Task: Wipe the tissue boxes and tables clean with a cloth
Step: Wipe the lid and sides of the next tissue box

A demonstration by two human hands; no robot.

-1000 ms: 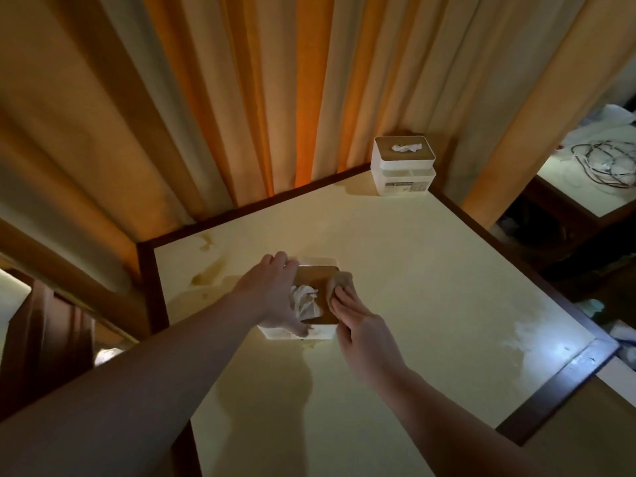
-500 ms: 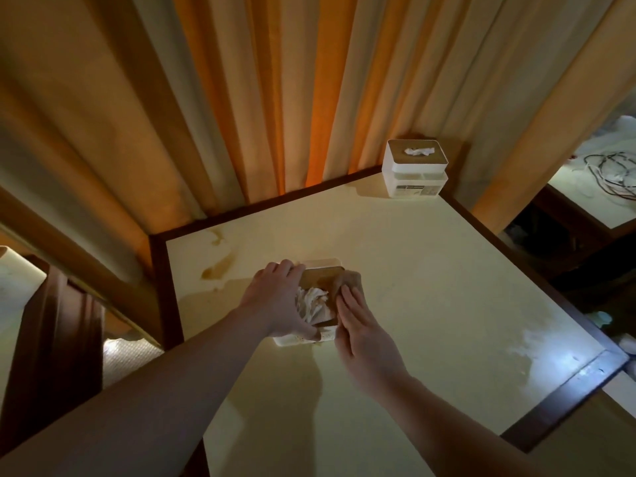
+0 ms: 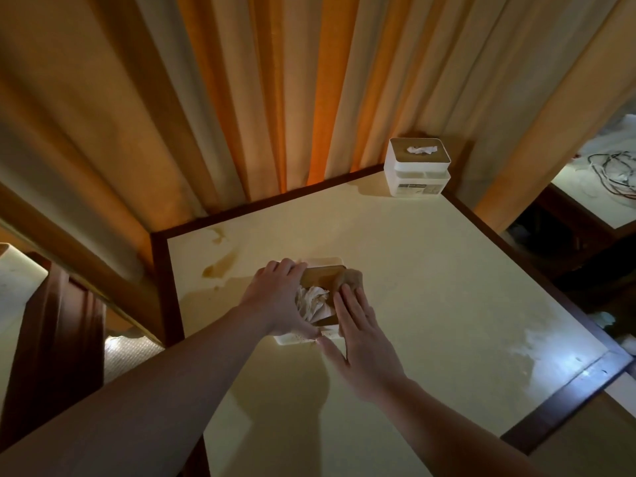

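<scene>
A white tissue box with a brown wooden lid [image 3: 321, 275] stands on the cream table [image 3: 430, 287], a white tissue [image 3: 314, 300] poking from its slot. My left hand [image 3: 277, 297] grips the box's left side, thumb along its near edge. Straight fingers of my right hand [image 3: 361, 335] press a brownish cloth [image 3: 351, 278] onto the right part of the lid. A second white tissue box [image 3: 417, 170] stands at the table's far corner.
Brown stains [image 3: 220, 266] mark the table near its far left corner. Orange curtains [image 3: 275, 98] hang right behind the table. A dark wooden chair back [image 3: 51, 339] stands at left. Another table with tangled cables [image 3: 616, 173] is at the right edge.
My right hand has slid the cloth a little along the lid, fingers now lying flatter over its near right part. My left hand keeps its hold on the box.
</scene>
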